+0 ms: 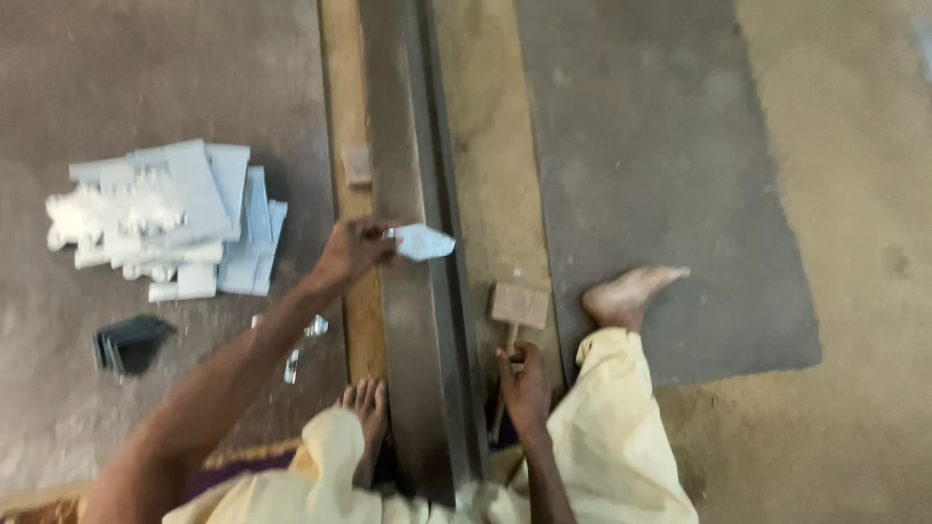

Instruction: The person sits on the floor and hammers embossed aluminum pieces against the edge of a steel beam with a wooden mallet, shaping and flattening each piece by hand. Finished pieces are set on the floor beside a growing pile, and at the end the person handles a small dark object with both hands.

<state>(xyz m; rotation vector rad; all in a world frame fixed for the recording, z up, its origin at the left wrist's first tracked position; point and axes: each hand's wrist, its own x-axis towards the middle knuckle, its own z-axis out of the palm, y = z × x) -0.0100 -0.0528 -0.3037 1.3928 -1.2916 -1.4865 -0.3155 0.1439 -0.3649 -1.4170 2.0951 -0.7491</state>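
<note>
Far left, a pile of pale metal pieces (175,218) lies on the floor. Your left hand (351,250) pinches a small metal bracket (424,242) over the long steel beam (413,320); it looks light, stiff, sharp-edged, so grip its flat end. Your right hand (524,386) is closed on a wooden mallet (517,309), near right of the beam.

A long metal beam (413,291) runs along the floor (680,146) between the person's feet. The left hand (351,250) holds a small metal piece (423,242) over the beam. The right hand (524,385) grips a mallet (517,311) just right of the beam. A pile of metal brackets (170,218) lies well left.
</note>
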